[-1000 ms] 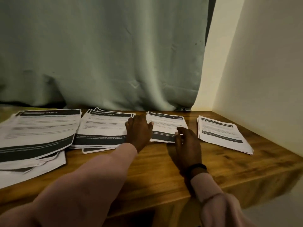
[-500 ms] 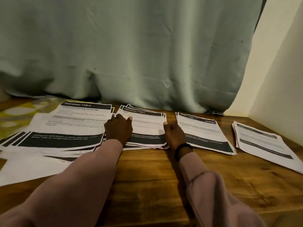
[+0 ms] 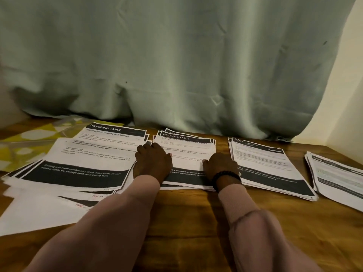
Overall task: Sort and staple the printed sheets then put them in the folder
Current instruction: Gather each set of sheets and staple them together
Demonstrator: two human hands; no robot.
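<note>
Printed sheets in four piles across wooden table. Your left hand grips left edge of second pile, fingers curled round it; your right hand holds its right edge, fingers bent over paper. Big loose pile at far left, third pile and fourth pile to right. Yellow patterned folder at table's far left, partly under sheets. Green curtain behind.
</note>
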